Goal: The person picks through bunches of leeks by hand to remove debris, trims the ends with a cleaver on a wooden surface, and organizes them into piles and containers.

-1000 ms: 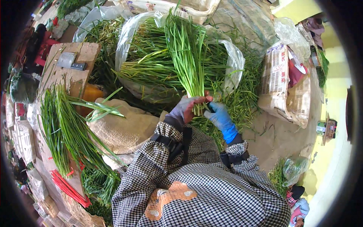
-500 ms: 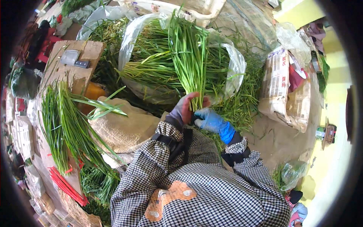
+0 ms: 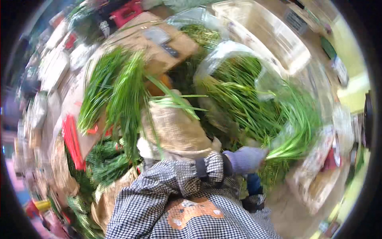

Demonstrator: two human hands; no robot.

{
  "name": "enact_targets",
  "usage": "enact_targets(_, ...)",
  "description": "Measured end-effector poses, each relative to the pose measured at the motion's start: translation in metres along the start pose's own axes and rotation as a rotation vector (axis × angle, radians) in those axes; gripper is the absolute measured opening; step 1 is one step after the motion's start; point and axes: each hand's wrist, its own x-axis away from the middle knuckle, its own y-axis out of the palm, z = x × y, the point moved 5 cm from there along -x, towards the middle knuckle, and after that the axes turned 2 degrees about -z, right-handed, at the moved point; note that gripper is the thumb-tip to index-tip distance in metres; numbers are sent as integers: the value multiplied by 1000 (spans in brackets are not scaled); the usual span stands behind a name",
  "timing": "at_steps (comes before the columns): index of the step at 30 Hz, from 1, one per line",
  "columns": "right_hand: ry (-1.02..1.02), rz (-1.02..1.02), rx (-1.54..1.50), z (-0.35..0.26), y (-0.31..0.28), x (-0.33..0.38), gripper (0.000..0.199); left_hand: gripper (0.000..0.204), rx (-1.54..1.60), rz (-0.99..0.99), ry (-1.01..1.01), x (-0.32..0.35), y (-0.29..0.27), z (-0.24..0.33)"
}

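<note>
Nearest you, past your checked sleeve (image 3: 175, 177), your right hand (image 3: 253, 183) shows only as a patch of blue glove below the left; its fingers are hidden, so you cannot tell whether they grip anything. Just beyond it, your left hand (image 3: 247, 160), in a purple glove, is clamped on the pale stem ends of a green bunch (image 3: 296, 137). The bunch lies to the right of that hand, its leaves fanning out and curving toward the far side.

That low grip looks sound: press firmly enough to hold the ends together, lightly enough not to bruise them. The leaves spread loosely, so a smooth sweep should tangle less than a jerk. Give the tan sack (image 3: 175, 127) on your left some room, since trailing leaves may drag over it.

Farther off, the open plastic bag (image 3: 219, 51) holds more stalks (image 3: 238, 87); lift your leaves clear of both, as they could snag. On the far left, mind the cleaver (image 3: 157, 36) resting on the counter (image 3: 185, 47).
</note>
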Motion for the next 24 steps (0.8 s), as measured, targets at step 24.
enact_targets(24, -319, 110, 312, -18, 2, -79, 21, 18, 180, 925, -300, 352, -277, -35)
